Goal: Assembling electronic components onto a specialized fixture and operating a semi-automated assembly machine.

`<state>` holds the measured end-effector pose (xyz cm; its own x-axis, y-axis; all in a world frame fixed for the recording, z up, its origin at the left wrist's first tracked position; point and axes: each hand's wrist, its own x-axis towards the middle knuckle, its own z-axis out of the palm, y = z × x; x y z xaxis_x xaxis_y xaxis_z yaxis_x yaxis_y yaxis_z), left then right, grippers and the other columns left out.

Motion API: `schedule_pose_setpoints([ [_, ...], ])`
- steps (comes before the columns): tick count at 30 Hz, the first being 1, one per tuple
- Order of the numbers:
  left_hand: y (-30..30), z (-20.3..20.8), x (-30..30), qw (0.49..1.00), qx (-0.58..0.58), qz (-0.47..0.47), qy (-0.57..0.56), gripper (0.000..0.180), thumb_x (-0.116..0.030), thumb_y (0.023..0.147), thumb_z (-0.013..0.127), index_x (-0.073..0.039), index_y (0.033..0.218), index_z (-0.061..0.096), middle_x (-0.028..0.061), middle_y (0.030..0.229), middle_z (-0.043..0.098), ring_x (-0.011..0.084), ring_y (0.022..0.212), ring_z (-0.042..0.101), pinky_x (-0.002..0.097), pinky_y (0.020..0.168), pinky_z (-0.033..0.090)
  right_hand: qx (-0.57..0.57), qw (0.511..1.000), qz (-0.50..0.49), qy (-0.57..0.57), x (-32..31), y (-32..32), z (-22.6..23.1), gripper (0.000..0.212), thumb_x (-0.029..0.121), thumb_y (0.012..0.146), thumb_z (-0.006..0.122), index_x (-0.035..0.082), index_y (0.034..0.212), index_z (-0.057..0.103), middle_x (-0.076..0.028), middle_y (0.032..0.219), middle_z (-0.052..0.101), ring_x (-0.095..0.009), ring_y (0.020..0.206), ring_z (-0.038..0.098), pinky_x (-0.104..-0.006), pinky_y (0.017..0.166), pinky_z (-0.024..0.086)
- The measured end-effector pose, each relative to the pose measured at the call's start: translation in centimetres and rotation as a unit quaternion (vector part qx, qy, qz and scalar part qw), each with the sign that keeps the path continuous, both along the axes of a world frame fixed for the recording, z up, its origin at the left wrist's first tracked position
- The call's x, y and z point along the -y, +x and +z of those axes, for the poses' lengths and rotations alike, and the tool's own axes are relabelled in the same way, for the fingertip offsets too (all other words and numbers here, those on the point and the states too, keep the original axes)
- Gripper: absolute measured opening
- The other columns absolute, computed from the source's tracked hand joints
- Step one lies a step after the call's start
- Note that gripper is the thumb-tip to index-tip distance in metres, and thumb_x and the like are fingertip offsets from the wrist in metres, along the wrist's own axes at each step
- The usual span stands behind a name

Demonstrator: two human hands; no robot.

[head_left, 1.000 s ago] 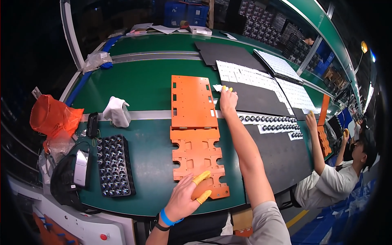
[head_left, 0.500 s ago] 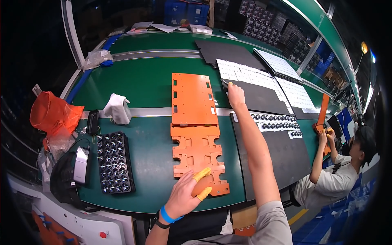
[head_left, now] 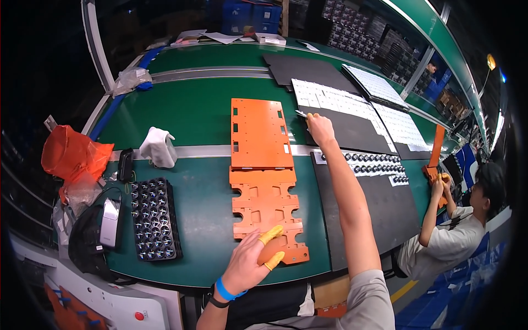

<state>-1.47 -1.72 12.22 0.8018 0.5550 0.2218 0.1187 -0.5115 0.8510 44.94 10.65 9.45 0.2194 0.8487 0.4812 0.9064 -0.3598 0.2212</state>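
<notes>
My left hand (head_left: 248, 263), with yellow finger cots on thumb and forefinger, rests on the near end of a notched orange panel (head_left: 258, 212). Its thumb and forefinger are spread. A flat orange panel (head_left: 259, 135) with side slots adjoins it at the far end. My right hand (head_left: 320, 129) is stretched forward over a dark sheet (head_left: 349, 131), closed on a slim pale piece (head_left: 301, 114) that sticks out to the left. Its kind is too small to tell. White sheets (head_left: 330, 100) lie just beyond that hand.
A black tray of shiny round parts (head_left: 154, 220) stands at left, near a white cloth (head_left: 158, 146) and an orange bag (head_left: 74, 157). Round black parts (head_left: 379, 165) sit in rows on a dark board (head_left: 366, 220). At right, another person (head_left: 451, 236) handles an orange piece.
My right hand has shifted slightly to the right and nearer, and the slim piece in it now shows paler. My left hand has not visibly moved.
</notes>
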Motion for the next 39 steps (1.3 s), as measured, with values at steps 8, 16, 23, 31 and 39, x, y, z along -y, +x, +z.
schedule_pose_setpoints([
  [8, 0.0, -0.1, 0.2, 1.0, -0.002, 0.003, 0.002, 0.054, -0.022, 0.09, 0.073, -0.005, 0.139, 0.056, 0.0142, 0.13, 0.066, 0.0391, 0.127, 0.056, 0.0457, 0.116, 0.037, 0.025, 0.999, -0.01, -0.044, 0.0, 0.5, -0.1, 0.012, 0.009, 0.087, 0.067, 0.004, 0.096, 0.062, -0.015, 0.088, 0.07, -0.031, 0.079, 0.073, -0.0401, 0.068, 0.059],
  [16, 0.0, 0.0, 0.0, 1.0, -0.01, -0.011, -0.017, 0.053, -0.031, 0.093, 0.069, -0.01, 0.14, 0.058, 0.0215, 0.133, 0.062, 0.0482, 0.131, 0.049, 0.05, 0.113, 0.038, 0.048, 0.998, 0.014, -0.049, 1.5, 1.8, 0.2, 0.022, 0.006, 0.083, 0.069, 0.002, 0.103, 0.06, -0.015, 0.09, 0.069, -0.03, 0.076, 0.073, -0.0393, 0.065, 0.06],
  [23, 0.0, 0.0, 0.1, 1.0, -0.005, -0.007, -0.011, 0.054, -0.031, 0.093, 0.069, -0.01, 0.141, 0.058, 0.0199, 0.133, 0.063, 0.0477, 0.13, 0.05, 0.0502, 0.113, 0.038, 0.064, 0.997, 0.029, -0.032, 1.9, 3.6, 0.9, 0.013, 0.01, 0.093, 0.058, 0.004, 0.104, 0.057, -0.014, 0.086, 0.065, -0.032, 0.072, 0.071, -0.0425, 0.06, 0.057],
  [31, 0.3, 0.2, 0.2, 1.0, 0.01, -0.005, -0.011, 0.051, -0.026, 0.093, 0.069, -0.008, 0.139, 0.058, 0.0198, 0.13, 0.064, 0.0446, 0.127, 0.053, 0.0481, 0.113, 0.039, 0.068, 0.996, 0.05, -0.003, 3.0, 5.4, 3.4, 0.023, 0.008, 0.091, 0.058, 0.005, 0.113, 0.061, -0.017, 0.09, 0.066, -0.033, 0.073, 0.071, -0.0438, 0.063, 0.058],
  [39, 0.3, 0.1, 0.3, 1.0, 0.029, -0.002, -0.004, 0.051, -0.015, 0.089, 0.072, -0.002, 0.136, 0.058, 0.0178, 0.127, 0.066, 0.0384, 0.121, 0.058, 0.044, 0.109, 0.042, 0.056, 0.993, 0.105, 0.008, 4.1, 3.3, 6.1, 0.024, 0.011, 0.093, 0.06, 0.007, 0.116, 0.059, -0.014, 0.09, 0.063, -0.034, 0.073, 0.069, -0.0457, 0.06, 0.056],
])
